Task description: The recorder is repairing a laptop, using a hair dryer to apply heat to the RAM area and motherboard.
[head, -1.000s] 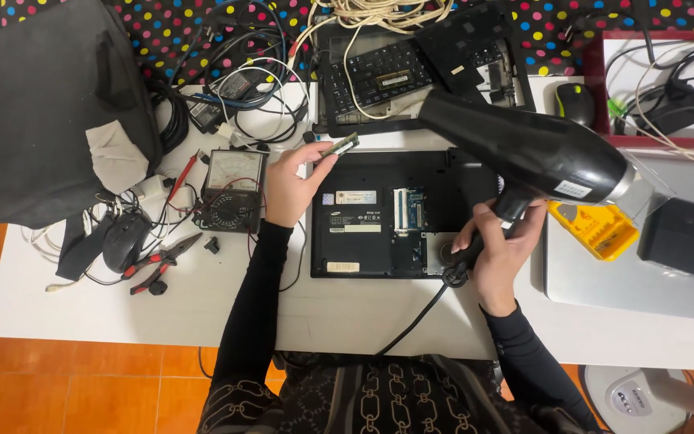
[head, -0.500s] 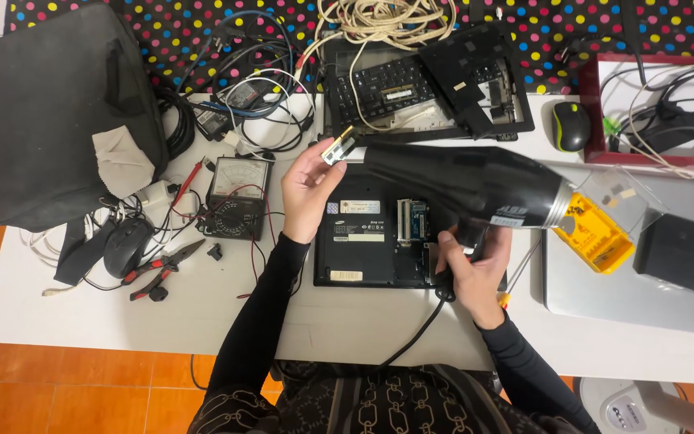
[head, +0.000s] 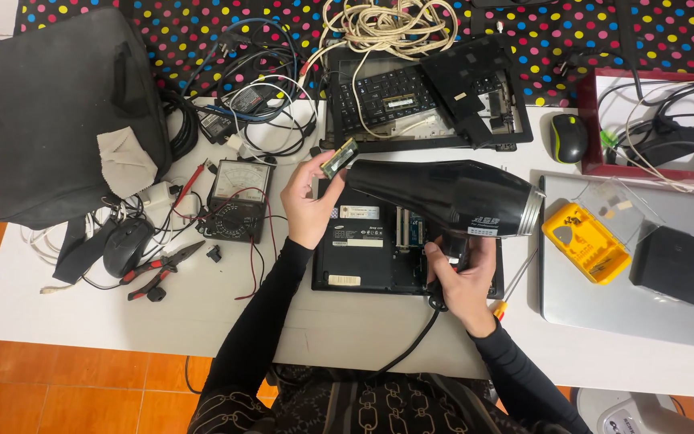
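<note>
A small green memory module (head: 340, 157) is pinched in the left hand (head: 308, 205) — just at the hair dryer's (head: 443, 195) nozzle. The dryer's handle is gripped by the right hand (head: 461, 277), above an opened laptop (head: 379, 245) on the tabletop (head: 202, 321).

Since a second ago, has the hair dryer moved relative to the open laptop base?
Yes. The black hair dryer, gripped by the right hand, has swung left over the laptop base; its nozzle now meets the memory stick held in the left hand.
</note>
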